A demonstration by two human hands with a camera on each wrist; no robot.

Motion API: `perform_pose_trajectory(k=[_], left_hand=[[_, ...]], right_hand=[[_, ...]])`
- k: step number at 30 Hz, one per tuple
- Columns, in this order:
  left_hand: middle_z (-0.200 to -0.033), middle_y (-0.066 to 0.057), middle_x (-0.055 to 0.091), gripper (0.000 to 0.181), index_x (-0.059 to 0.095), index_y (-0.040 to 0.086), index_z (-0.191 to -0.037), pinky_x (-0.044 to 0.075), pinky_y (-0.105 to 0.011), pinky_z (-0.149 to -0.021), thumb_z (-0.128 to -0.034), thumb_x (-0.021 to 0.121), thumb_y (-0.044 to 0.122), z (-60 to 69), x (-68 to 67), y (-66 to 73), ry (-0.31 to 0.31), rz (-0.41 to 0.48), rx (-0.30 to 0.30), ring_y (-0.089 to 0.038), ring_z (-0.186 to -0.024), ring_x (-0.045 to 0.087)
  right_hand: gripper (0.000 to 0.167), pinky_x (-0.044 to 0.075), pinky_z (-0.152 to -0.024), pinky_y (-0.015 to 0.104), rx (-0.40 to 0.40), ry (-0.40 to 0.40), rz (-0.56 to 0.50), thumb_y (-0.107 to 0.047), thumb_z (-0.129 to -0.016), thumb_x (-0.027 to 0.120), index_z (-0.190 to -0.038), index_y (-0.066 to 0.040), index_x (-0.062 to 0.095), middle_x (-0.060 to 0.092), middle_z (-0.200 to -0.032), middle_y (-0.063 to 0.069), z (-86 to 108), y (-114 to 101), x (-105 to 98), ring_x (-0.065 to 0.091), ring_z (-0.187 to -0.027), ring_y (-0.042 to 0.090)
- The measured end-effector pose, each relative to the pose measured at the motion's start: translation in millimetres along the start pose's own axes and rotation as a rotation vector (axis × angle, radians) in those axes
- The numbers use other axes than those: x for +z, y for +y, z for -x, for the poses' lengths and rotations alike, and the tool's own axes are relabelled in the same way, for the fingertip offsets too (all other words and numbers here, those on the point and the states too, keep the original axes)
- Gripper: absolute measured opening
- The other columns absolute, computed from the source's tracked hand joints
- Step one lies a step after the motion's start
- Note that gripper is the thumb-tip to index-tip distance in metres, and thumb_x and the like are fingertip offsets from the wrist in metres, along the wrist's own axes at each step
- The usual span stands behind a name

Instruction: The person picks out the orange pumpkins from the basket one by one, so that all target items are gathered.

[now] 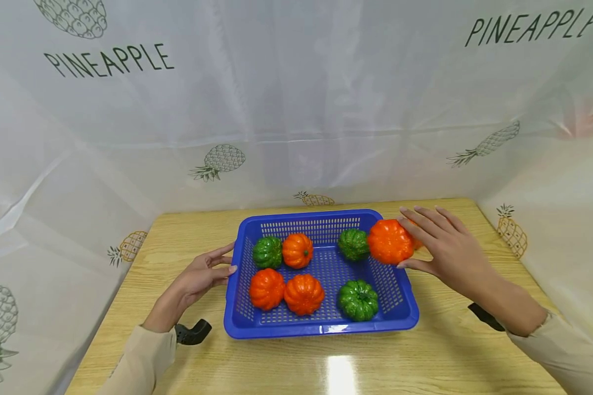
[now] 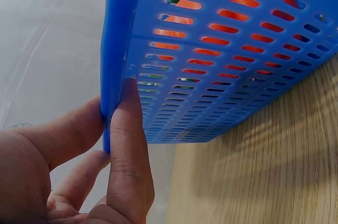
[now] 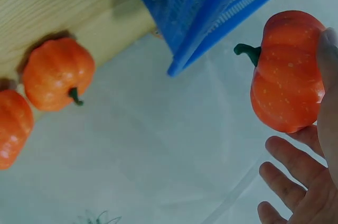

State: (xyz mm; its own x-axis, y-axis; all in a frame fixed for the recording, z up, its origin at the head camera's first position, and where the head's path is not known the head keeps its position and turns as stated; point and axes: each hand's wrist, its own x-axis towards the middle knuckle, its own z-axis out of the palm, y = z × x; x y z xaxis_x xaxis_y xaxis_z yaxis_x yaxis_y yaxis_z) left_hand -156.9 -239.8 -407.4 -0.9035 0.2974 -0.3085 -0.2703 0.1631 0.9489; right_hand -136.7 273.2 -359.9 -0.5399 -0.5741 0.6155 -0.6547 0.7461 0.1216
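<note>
A blue plastic basket (image 1: pixel 326 329) stands on the table, its left rim pinched between the thumb and fingers of my left hand (image 1: pixel 200 277). My right hand (image 1: pixel 449 255) grips a small orange pumpkin (image 1: pixel 389 242) above the basket's right rim; its green stem shows in the right wrist view. Inside, on the left, sit a green pumpkin (image 1: pixel 267 252) and three orange pumpkins (image 1: pixel 297 250). On the right side lie two more green pumpkins, one near the back (image 1: pixel 353 244) and one near the front (image 1: pixel 358 300). The held pumpkin partly overlaps the back one in view.
Outside the basket, two orange pumpkins (image 3: pixel 58 74) rest on the wooden table (image 1: pixel 272 365); in the head view they are mostly hidden behind my right hand. A pale sheet (image 1: pixel 296 109) printed with pineapples hangs behind and at the sides.
</note>
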Motion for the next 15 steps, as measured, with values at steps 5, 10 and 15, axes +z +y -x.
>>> perform_pose_trajectory(k=[5,10,15], left_hand=[[-0.128,-0.017,0.060,0.071,0.026,0.003,-0.167,0.064,-0.028,-0.086,-0.1053,0.061,-0.001,0.2,-0.2,0.3,-0.001,0.003,0.001,-0.013,-0.092,0.073],[-0.126,-0.015,0.060,0.071,0.025,0.002,-0.167,0.064,-0.028,-0.086,-0.1054,0.060,-0.002,0.1,-0.4,0.5,-0.008,0.010,0.002,-0.012,-0.092,0.073],[-0.128,-0.017,0.060,0.071,0.025,0.002,-0.167,0.064,-0.029,-0.086,-0.1056,0.061,0.000,0.0,-0.1,0.3,-0.008,0.009,0.001,-0.013,-0.092,0.073]], right_hand=[[0.094,0.016,-0.133,0.043,0.025,0.010,0.007,-0.079,-0.101,0.032,-0.141,-0.001,0.064,0.063,-0.142,0.020,11.1,9.0,-2.9,0.056,-0.129,0.043],[0.094,0.015,-0.134,0.044,0.068,0.022,-0.001,-0.080,-0.100,0.036,-0.139,0.001,0.064,0.062,-0.143,0.021,23.4,20.3,-5.9,0.053,-0.129,0.045],[0.099,0.015,-0.133,0.044,0.130,0.015,0.013,-0.083,-0.097,0.035,-0.139,0.001,0.064,0.061,-0.143,0.023,38.2,32.6,-9.5,0.051,-0.129,0.047]])
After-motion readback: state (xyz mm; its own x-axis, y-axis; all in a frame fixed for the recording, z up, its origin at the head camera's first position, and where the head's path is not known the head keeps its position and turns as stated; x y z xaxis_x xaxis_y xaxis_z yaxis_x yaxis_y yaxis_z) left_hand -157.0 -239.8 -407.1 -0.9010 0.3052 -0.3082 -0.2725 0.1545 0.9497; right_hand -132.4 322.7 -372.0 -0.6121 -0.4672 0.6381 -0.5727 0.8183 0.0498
